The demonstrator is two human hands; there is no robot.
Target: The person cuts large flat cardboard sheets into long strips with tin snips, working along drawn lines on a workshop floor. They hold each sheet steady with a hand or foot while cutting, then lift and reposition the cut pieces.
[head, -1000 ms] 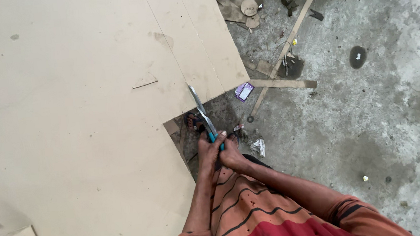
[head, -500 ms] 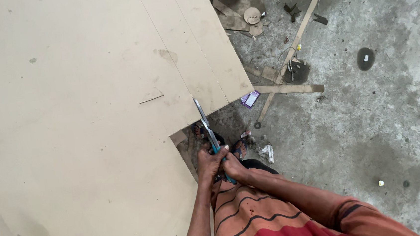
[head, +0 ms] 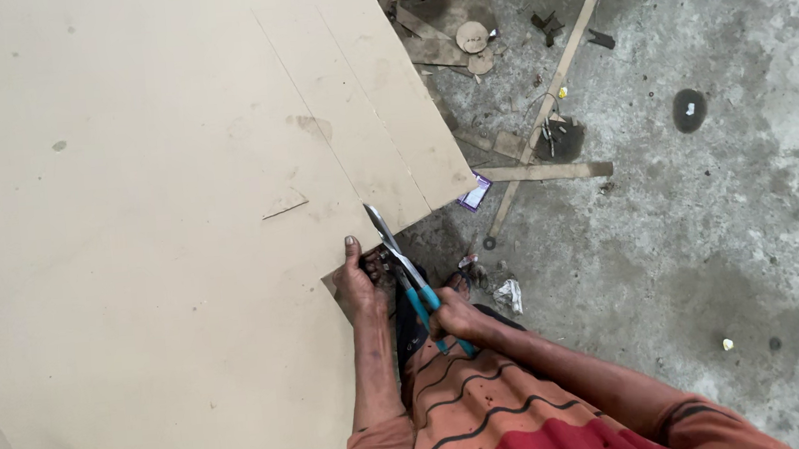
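A large tan cardboard sheet (head: 152, 225) covers the floor on the left. My right hand (head: 459, 320) grips the blue handles of long metal shears (head: 397, 253), whose blades point up at the sheet's cut edge. My left hand (head: 359, 285) rests on the sheet's edge just left of the blades, thumb on top. A second tan sheet (head: 382, 121) lies overlapped along the right side of the large sheet.
Bare grey concrete floor (head: 706, 257) lies to the right. Thin wooden strips (head: 550, 89) cross it, with cardboard scraps and round offcuts (head: 472, 38) at the top. A small purple-edged card (head: 476, 193) and a crumpled white scrap (head: 509, 294) lie near the shears.
The view has shifted slightly. My left hand has left the shears' handles and now rests on the sheet's edge; my right hand alone holds the shears.
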